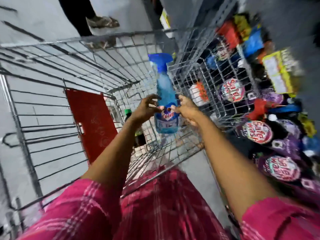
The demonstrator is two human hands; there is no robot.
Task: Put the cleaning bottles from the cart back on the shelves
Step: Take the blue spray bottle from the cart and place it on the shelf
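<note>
- The task looks to be mid-way at best: a blue spray bottle (166, 101) is lifted above the cart (52, 84), held between both hands, and is not yet on any shelf.
- The left hand (145, 110) touches the bottle's left side at label height; its fingers (152, 99) are curled and partly spread, so it reads as a loose, steadying hold rather than a firm clasp.
- The right hand (186, 110) grips the bottle's right side at the same height, fingers wrapped onto the label; this seems the main carrying grip.
- The bottle stands nearly upright, blue trigger head away from the wearer, its base over the cart's near right corner, close to the wire side.
- Still in the cart: a dark bottle with a green cap (129, 112), low down, just beside the left wrist. Motion blur hides whether more lies on the cart floor.
- A red flap (91, 123) hangs inside the cart's left part; nothing shows on it.
- To the right, beyond the cart's wire, the shelves (251, 101) hold rows of dark packs with round pink-and-white labels, plus red, blue and yellow goods further off. No clear gap for the bottle shows.
- Left to do, as I judge: carry this bottle to its shelf, then fetch the green-capped one.
- Another person's legs and sandalled feet (102, 22) stand beyond the cart's far end.
</note>
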